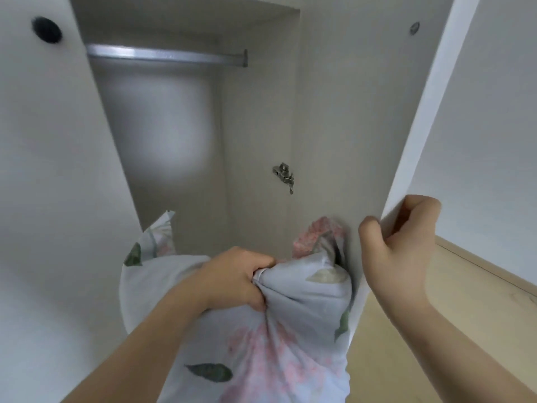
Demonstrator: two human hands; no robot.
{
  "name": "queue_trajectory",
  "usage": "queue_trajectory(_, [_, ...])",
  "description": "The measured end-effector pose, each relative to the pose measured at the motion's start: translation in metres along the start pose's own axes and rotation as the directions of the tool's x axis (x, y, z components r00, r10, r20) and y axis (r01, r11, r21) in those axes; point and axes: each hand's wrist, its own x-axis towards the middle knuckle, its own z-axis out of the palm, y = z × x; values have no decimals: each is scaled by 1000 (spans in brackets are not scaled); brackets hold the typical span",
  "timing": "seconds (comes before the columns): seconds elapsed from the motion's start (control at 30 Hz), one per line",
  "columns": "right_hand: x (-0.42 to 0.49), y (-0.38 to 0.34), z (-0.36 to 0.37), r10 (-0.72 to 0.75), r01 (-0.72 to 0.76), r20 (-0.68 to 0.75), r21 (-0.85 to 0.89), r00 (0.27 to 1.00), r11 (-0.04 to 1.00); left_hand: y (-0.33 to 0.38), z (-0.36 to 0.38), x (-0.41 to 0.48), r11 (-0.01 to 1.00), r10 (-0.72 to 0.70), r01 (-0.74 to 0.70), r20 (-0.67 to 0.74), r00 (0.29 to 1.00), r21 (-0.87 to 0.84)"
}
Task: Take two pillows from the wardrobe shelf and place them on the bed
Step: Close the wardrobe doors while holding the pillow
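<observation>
So the left hand is bunched tight on the floral pillow, which hangs lengthwise down toward the camera, just left of the wardrobe door. Right hand is curled around that door's edge, so left carries.

pale floral pillow, white wardrobe

Wardrobe interior was pale beige, lit unevenly, with a soft bright patch on the back panel. A metal hanging rail ran across near the top. A metal hinge sat on the right inner wall. White door stood open at right. Light wood floor met a white wall.
</observation>
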Motion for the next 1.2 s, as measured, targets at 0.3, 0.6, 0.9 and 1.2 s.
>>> queue_trajectory(0.3, [-27, -23, 81, -54, -14, 235, 279, 971, 960, -52, -33, -84, 964, -149, 190, -214, 965, 185])
queue_trajectory(0.6, [-26, -56, 174, -375, 301, 406, 235, 834, 924, -78, -47, -165, 869, -393, 469, -358, 847, 157])
queue_trajectory(0.9, [-14, -84, 250, -425, 463, 574, 87, 700, 882, -94, -42, -199, 793, -505, 600, -439, 744, 104])
queue_trajectory(1.2, [8, -85, 287, -316, 442, 757, 40, 572, 896, -103, -38, -186, 787, -519, 608, -418, 746, 106])
